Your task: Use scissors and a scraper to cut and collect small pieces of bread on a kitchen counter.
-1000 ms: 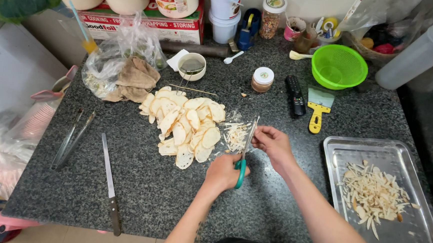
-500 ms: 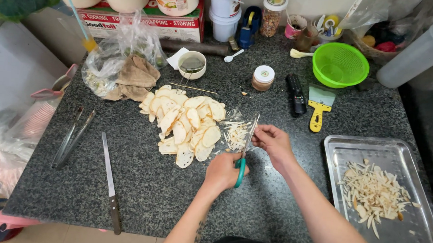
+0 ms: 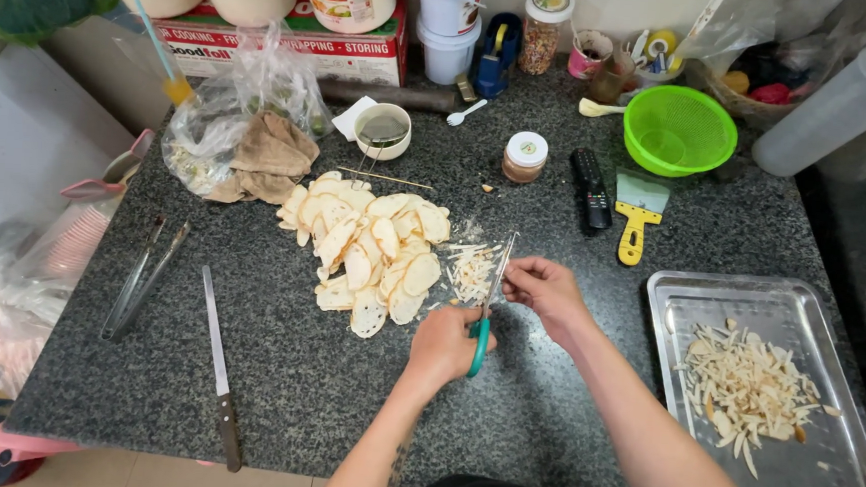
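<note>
I watched my left hand [image 3: 444,346] grip the green-handled steel scissors [image 3: 486,307], fingers closed through the handle, blades pointing away over the speckled dark granite counter [image 3: 344,389]. My right hand [image 3: 545,291] pinched something small at the blades between thumb and fingertips; I could not tell what. Just left of the blades lay a small heap of pale cut strips [image 3: 472,268], touching the larger pile of pale round slices [image 3: 367,250]. More strips sat in the steel tray [image 3: 839,479], well right.

On the counter [image 3: 344,389], the sliced pieces [image 3: 368,245] lie left of the scissors [image 3: 488,302], the tray [image 3: 820,468] far right, the knife [image 3: 218,356] far left.
</note>
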